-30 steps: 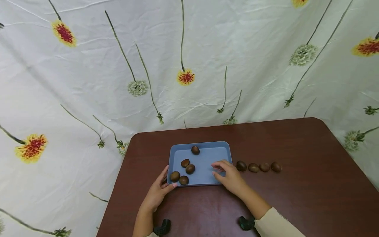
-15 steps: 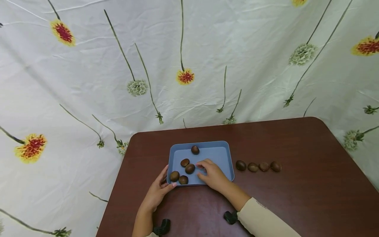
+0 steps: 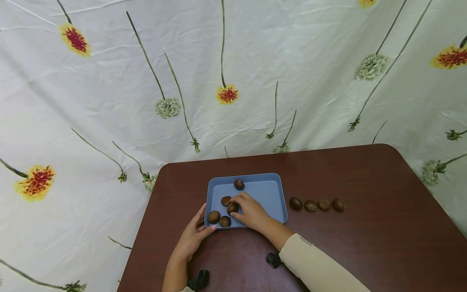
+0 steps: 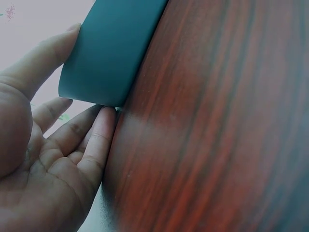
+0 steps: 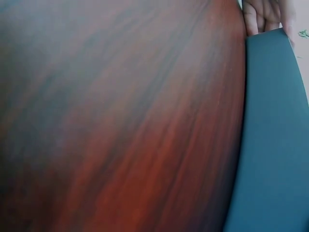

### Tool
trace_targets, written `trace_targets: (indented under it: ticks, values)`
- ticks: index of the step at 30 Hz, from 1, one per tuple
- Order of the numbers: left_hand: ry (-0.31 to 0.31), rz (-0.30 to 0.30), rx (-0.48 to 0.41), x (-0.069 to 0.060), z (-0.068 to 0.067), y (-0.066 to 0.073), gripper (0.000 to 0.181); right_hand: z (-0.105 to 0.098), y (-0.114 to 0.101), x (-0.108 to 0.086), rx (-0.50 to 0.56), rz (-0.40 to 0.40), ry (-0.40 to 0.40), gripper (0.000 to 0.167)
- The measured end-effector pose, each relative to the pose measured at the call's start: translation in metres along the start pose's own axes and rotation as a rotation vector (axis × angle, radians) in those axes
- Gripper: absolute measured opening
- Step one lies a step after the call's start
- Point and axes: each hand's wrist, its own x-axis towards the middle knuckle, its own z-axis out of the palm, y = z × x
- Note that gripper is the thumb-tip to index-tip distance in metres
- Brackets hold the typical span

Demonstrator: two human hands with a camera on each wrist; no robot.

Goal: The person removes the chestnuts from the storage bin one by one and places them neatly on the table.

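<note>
A blue rectangular tray (image 3: 268,190) lies on the table with several brown chestnuts in it. My left hand (image 3: 194,237) holds its near left corner; in the left wrist view the thumb lies on the rim and the fingers of the left hand (image 4: 63,159) touch the tray's side (image 4: 113,53). Over the tray, my right hand (image 3: 253,213) has thumb and forefinger around a chestnut (image 3: 232,208) in the middle of the group. Close by are a flatter chestnut (image 3: 226,200), two near the left corner, one of them this chestnut (image 3: 214,217), and a chestnut (image 3: 238,184) toward the back.
To the right of the tray, several chestnuts (image 3: 317,205) sit in a row on the dark reddish-brown table (image 3: 365,243). A pale flower-printed cloth (image 3: 255,61) hangs behind the table. The right wrist view shows mostly table and the tray's side (image 5: 270,135).
My right hand has moved left across the tray, from its right edge to the middle chestnut, and its fingers have come around it. The left hand stays at the tray corner.
</note>
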Motion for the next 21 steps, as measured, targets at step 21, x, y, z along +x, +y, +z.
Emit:
trace_targets:
  ticks: [21]
  values:
    - [-0.001, 0.005, 0.023, 0.0007, -0.0004, -0.0009, 0.091, 0.0026, 0.0003, -0.0014, -0.015, 0.008, -0.011, 0.039]
